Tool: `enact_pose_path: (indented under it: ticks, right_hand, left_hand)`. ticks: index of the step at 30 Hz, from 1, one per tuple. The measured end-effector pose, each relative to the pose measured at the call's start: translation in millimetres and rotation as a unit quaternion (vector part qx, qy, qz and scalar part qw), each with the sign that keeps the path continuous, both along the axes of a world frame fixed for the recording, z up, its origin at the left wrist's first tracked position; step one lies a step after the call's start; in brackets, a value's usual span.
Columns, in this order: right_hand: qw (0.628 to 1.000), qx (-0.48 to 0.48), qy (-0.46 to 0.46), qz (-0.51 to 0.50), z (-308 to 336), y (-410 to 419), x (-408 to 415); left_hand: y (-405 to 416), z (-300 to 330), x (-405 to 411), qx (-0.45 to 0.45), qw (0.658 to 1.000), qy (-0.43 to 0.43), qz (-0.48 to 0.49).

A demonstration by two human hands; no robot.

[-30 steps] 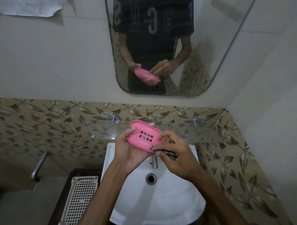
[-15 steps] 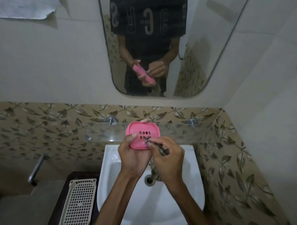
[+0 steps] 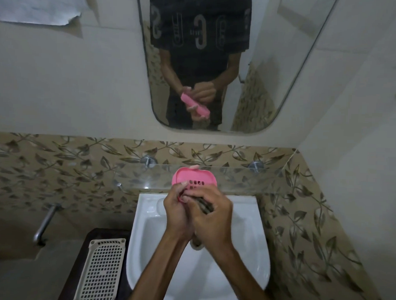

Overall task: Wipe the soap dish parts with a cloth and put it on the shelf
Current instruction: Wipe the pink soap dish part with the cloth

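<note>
At the far left a metal pipe [image 3: 45,223] ran along the lower wall, and beside it a cream perforated tray [image 3: 100,270] lay on a dark surface just left of the white sink [image 3: 245,252]. Above the sink a glass shelf [image 3: 247,180] ran along the leaf-patterned tiles [image 3: 57,167], held by two metal pegs.

Over the basin, the left hand [image 3: 176,207] gripped the pink soap dish part [image 3: 195,179] from its left side, thumb curled over the near rim and a fingertip showing behind the far edge. The part was tilted up toward the camera, its slotted drain holes visible, and it sat in front of the shelf's front edge, not on it.

The right hand [image 3: 212,215] was pressed against the left, fingers curled around a dark, bunched cloth [image 3: 204,206] held against the lower edge of the pink part.

Above, the mirror [image 3: 273,85] reflected the person's dark printed shirt and both hands with the pink piece between them.
</note>
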State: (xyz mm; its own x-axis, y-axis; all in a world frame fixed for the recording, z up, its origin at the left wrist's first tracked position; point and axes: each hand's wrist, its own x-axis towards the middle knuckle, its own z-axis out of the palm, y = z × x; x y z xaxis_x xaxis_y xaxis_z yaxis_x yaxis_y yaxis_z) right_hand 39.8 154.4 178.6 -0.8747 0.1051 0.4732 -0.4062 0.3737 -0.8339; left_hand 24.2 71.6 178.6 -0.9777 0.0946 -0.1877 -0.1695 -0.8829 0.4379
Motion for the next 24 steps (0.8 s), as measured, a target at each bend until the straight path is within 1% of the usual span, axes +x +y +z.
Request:
enact_pose_path:
  ticks: [2, 4, 6, 9, 12, 14, 16, 19, 22, 24]
  right_hand:
    - [0.999, 0.014, 0.027, 0.025, 2.4, -7.3, 3.6]
    - [0.999, 0.016, 0.023, 0.026, 0.5, -2.7, 1.3]
    - [0.998, 0.043, 0.026, 0.024, -3.0, -1.2, 7.8]
    - [0.998, 0.051, 0.034, 0.027, -4.9, -2.2, 16.2]
    - [0.996, 0.069, 0.059, 0.023, -4.5, 4.8, 8.8]
    - [0.988, 0.113, 0.103, 0.031, -3.1, 8.0, 5.4]
    - [0.974, 0.154, 0.149, 0.067, 0.1, 13.6, 4.3]
    - [0.955, 0.179, 0.179, 0.152, 5.8, 31.2, 0.0]
    - [0.935, 0.216, 0.168, 0.226, 5.0, 43.6, 2.7]
    - [0.941, 0.209, 0.135, 0.229, 2.6, 47.8, 5.6]
  left_hand:
    - [-0.9, -0.8, 0.9, -0.011, 1.0, -0.005, -0.012]
    - [-3.9, -3.1, 1.6, -0.034, 0.999, 0.009, -0.011]
    - [-6.6, -5.9, 3.9, -0.059, 0.998, 0.025, -0.008]
    - [-5.5, -6.8, 5.6, -0.081, 0.996, 0.009, -0.02]
    - [-7.5, -3.7, 5.0, -0.085, 0.995, -0.005, -0.047]
    - [-12.0, -3.1, 3.6, -0.062, 0.995, -0.016, -0.074]
    - [-20.6, -2.2, 3.9, -0.028, 0.993, -0.019, -0.11]
    - [-37.5, 0.8, 3.2, 0.01, 0.984, -0.034, -0.176]
    - [-45.6, 7.0, 3.1, -0.004, 0.973, -0.051, -0.223]
    - [-43.5, 9.2, 4.5, -0.007, 0.976, -0.059, -0.209]
